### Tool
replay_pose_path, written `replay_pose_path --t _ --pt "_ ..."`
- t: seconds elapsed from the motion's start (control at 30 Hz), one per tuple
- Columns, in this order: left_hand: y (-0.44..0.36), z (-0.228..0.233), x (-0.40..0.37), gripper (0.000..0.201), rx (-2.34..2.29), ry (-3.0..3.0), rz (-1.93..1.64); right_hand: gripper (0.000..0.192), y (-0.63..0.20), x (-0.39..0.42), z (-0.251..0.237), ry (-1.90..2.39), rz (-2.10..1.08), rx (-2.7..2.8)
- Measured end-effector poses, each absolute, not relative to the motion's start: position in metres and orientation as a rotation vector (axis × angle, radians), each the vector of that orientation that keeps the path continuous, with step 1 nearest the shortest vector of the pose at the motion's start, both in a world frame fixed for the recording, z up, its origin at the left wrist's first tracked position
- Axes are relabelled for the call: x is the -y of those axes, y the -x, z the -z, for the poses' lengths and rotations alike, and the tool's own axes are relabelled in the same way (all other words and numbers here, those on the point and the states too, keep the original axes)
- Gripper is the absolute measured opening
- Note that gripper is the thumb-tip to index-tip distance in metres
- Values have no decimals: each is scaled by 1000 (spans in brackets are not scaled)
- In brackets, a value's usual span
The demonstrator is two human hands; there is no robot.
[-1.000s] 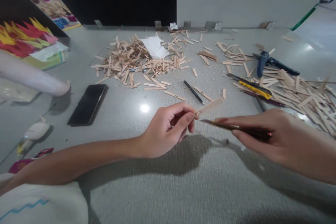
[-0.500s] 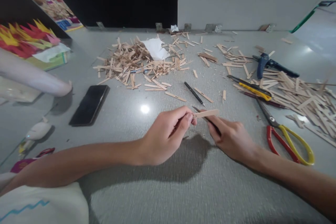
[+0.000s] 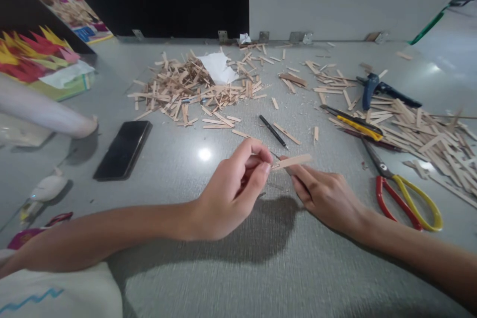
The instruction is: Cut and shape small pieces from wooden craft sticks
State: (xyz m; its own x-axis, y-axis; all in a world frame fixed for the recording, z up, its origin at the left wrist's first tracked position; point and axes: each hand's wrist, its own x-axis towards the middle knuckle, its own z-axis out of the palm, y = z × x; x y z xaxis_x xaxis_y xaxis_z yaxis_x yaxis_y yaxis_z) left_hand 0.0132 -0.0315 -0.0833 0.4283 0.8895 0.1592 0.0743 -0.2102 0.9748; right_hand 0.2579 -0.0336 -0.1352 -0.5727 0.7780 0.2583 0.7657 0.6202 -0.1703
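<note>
My left hand (image 3: pixel 238 186) is closed in a pinch on the left end of a flat wooden craft stick (image 3: pixel 292 161), which has a small notch or slit near that end. The stick points right, over my right hand (image 3: pixel 322 184). That hand is closed around a thin tool like a craft knife; its narrow dark tip shows behind the stick, while its handle is mostly hidden by my fingers. Just beyond the hands lie a black pen (image 3: pixel 274 131) and a slotted stick (image 3: pixel 286 133).
Scissors (image 3: pixel 395 179) with red and yellow handles, a yellow cutter (image 3: pixel 359 128) and blue-handled pliers (image 3: pixel 370 90) lie right, beside loose sticks (image 3: pixel 439 134). A pile of cut pieces (image 3: pixel 175 84) spreads ahead. A phone (image 3: pixel 122 150) and another person's arm (image 3: pixel 48 109) are left.
My left fingers have loosened slightly, with the index finger lifted and more of the stick's notched end showing. The view has shifted a little. My right hand stays close to its place.
</note>
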Motion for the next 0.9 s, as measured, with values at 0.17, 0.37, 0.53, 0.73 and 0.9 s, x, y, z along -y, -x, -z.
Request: replay_pose_path --t 0.17,0.37,0.53,0.73,0.9 --pt "-11 81 21 11 -867 -1575 -812 39 -255 33 115 1154 110 2679" --pt "-10 81 9 18 -800 -1616 -653 30 -284 41 67 2221 346 2608" --pt "-7 63 11 19 -783 -1605 -721 33 -329 62 64 2718 -198 2346" --pt "-2 35 22 17 -782 -1745 -841 29 -370 85 82 2461 -96 2293" --pt "-5 19 25 12 -757 -1765 -949 26 -363 74 86 2457 -4 2280"
